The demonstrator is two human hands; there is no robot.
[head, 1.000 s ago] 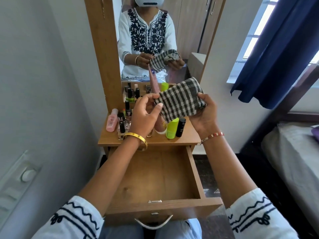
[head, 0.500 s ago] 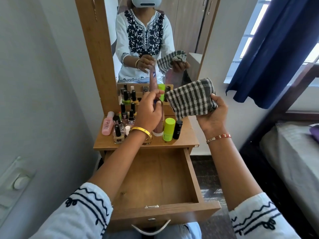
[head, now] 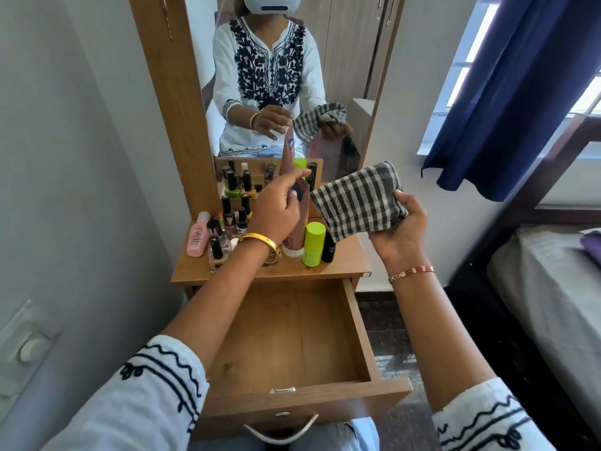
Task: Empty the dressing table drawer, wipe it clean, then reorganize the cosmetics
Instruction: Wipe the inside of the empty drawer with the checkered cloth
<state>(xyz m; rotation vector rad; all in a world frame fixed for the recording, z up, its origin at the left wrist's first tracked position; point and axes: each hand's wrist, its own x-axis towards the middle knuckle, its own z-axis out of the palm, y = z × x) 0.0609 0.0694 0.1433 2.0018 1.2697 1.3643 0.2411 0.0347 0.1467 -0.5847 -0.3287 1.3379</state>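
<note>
Head view, drawer: The dressing table drawer (head: 286,340) fills the lower centre of the frame, pulled fully out toward you. Its wooden floor shows nothing lying in it.

Head view, right hand: Your right hand (head: 401,227), right of centre, grips a folded black-and-white checked cloth (head: 356,200), fingers curled under its lower right edge.

Head view, left hand: Your left hand (head: 276,206), at centre, rests on a tall pink tube (head: 297,219) standing cap-down on the tabletop. The forefinger stretches over its top. You cannot tell whether the fingers grip the tube or only steady it.

Head view, cosmetics: All sit on the tabletop (head: 344,265) above the drawer. A lime green stick (head: 313,244) and a black lipstick (head: 328,250) stand just right of the tube. Nail polish bottles (head: 232,209) cluster at centre left, with a pink bottle (head: 197,237) at their left edge.

Head view, mirror: The upper centre reflects your hands, cloth and tube.

Change: A second ago both hands held the cloth together. Now the left hand has let go and moved onto the tube, leaving the cloth with the right alone.

Meaning for the task: Emptying looks done. You seem to be either wiping this tube or choosing it as the first item to return.
</note>
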